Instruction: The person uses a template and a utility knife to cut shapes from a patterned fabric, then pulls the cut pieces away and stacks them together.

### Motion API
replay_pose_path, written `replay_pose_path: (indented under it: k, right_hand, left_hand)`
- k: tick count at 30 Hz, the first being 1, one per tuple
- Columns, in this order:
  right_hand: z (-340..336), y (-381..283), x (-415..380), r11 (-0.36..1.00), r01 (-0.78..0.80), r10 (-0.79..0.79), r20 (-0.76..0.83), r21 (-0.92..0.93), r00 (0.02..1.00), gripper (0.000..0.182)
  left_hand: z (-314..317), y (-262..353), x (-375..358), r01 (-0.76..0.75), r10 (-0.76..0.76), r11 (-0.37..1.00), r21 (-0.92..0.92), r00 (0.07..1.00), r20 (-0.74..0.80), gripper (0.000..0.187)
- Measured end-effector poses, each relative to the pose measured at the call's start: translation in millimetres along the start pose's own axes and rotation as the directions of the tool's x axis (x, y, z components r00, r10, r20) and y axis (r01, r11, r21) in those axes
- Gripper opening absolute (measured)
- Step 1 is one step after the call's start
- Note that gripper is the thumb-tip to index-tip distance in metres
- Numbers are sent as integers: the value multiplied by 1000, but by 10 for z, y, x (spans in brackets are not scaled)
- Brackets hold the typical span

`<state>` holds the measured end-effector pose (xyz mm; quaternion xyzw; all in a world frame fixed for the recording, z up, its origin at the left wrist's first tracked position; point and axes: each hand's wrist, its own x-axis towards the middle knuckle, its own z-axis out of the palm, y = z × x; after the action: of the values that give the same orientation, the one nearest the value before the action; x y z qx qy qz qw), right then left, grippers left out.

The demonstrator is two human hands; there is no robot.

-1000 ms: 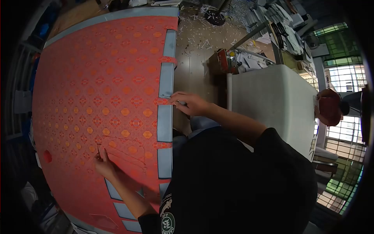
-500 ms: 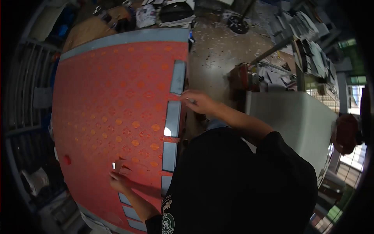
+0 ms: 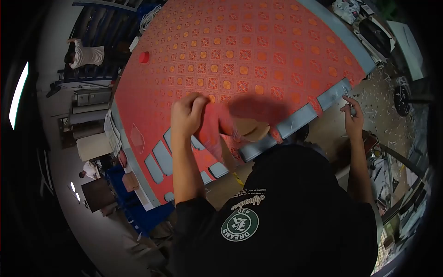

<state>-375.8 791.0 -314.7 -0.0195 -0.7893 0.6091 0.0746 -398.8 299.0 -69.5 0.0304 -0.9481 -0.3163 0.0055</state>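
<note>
My left hand [image 3: 187,113] is closed on a lifted, folded piece of red cloth [image 3: 212,131], blurred by motion, with a tan underside showing. Beneath it lies the big red patterned cloth [image 3: 258,51] spread over the table. At the table's edge on the right, my right hand [image 3: 353,117] is closed around small metal scissors [image 3: 346,94], only partly visible. Their tip is near a bluish-grey rectangle [image 3: 332,96], one of several along the cloth's near edge. Narrow red strips [image 3: 315,105] separate these rectangles.
A round red object [image 3: 144,57] sits on the cloth's far left. More grey rectangles [image 3: 153,168] lie to the left of my left arm. Pale scraps litter the floor [image 3: 378,108] on the right. Two other people are in the background at left, one in a white shirt [image 3: 90,54].
My view has turned, so the table now slants across it. The left hand has lifted a piece of red cloth above the table. My right hand has moved away from the red strip.
</note>
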Motion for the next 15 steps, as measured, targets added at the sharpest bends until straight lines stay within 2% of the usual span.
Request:
replay_pose_path:
  k: [1, 3, 5, 6, 7, 9, 11, 12, 13, 14, 15]
  right_hand:
    - [36, -44, 20, 1000, 12, -12, 2, 1, 1000, 28]
    - [75, -129, 25, 1000, 0, 0, -16, -14, 1000, 29]
    - [94, -183, -9, 999, 46, -46, -12, -22, 999, 29]
    - [111, -196, -42, 997, 75, -76, -10, -28, 997, 29]
    - [96, -170, -65, 996, 82, -83, -22, -35, 996, 29]
    - [49, -85, -170, 995, 99, -99, -43, -3, 994, 30]
    - [85, -33, -264, 998, 65, -66, -87, -12, 994, 30]
    - [-12, -42, -362, 999, 28, -32, -132, -33, 991, 30]
    - [26, -173, -414, 997, -74, 70, -197, -12, 978, 30]
    - [41, -275, -454, 994, -108, 109, -207, 17, 972, 28]
    - [44, -187, -500, 996, -47, 30, -205, -80, 978, 30]
  left_hand:
    - [164, -43, 205, 84, -82, 994, 74, 996, -38, 49]
    - [550, -518, 590, 216, -206, 919, 330, 976, -67, 58]
    - [950, -1062, 788, 247, -249, 935, 256, 968, -26, 60]
    - [1234, -1545, 840, 211, -203, 946, 246, 977, -58, 53]
    - [1313, -1515, 860, 198, -189, 950, 240, 980, -58, 53]
    - [1465, -1477, 696, 227, -188, 962, 151, 954, -234, 44]
    - [1595, -1628, 639, 128, -47, 964, 233, 945, -325, 37]
    - [1581, -1589, 603, 112, -22, 959, 260, 945, -326, 38]
    - [1605, -1678, 593, 56, 49, 952, 300, 942, -333, 39]
    - [1541, -1483, 568, 156, -73, 948, 278, 955, -287, 40]
    - [1600, -1617, 583, 62, 40, 950, 307, 948, -315, 43]
